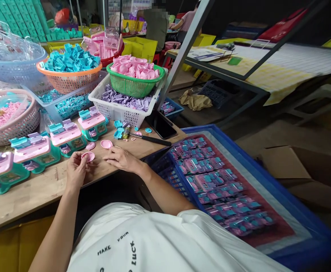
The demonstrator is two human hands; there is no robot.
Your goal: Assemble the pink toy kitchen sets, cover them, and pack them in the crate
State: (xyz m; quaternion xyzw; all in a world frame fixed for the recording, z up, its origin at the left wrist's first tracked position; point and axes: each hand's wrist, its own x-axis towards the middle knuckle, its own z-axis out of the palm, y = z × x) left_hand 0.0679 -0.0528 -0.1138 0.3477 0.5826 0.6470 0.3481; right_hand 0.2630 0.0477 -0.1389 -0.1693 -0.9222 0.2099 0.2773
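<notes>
Shirt (154, 238) at six o'clock is cut off; left fingers (73, 160) pinch pink dish (89, 156), right fingers (112, 157) extend loosely over surface (47, 185).

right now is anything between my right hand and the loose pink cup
Nothing visible: the right hand is close beside the loose pink cup. A flat pink disc lies left of it, out of the way.

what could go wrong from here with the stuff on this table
The black-handled tool lies close to the table edge, so the right hand or forearm might knock it off.

The smartphone is also near an edge and could get pushed over.

The green basket, heaped with pink pieces, sits on the white basket; a bump might spill some.
</notes>
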